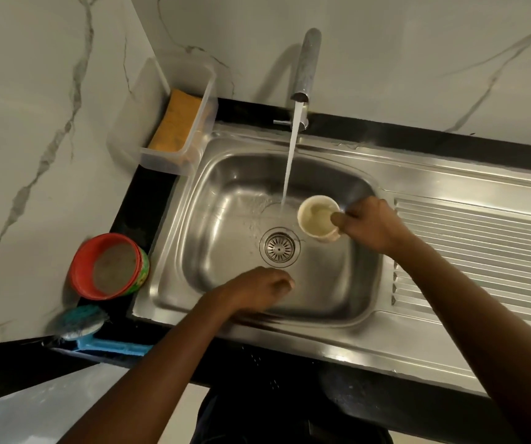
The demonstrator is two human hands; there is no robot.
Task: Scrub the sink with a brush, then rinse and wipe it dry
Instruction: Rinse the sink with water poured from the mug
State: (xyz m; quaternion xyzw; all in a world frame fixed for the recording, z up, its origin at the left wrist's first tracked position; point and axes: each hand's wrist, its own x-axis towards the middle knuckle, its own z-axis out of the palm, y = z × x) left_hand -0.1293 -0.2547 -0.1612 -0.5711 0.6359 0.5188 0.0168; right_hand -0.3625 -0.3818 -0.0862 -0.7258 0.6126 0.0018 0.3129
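Brush (78, 325) lies on the black counter (149, 200) at 8 o'clock from the left hand (257, 290), well apart from both hands and near a red tub (107, 267). Left hand reaches into the sink (225, 200) at 6 o'clock of the drain (279, 246), knuckles up, fingers loosely bent, holding nothing. Right hand (373, 225), at 3 o'clock of the drain, grips a cream cup (317, 219), thumb over its rim, just beside the water (290, 161) falling from the tap (306, 65).
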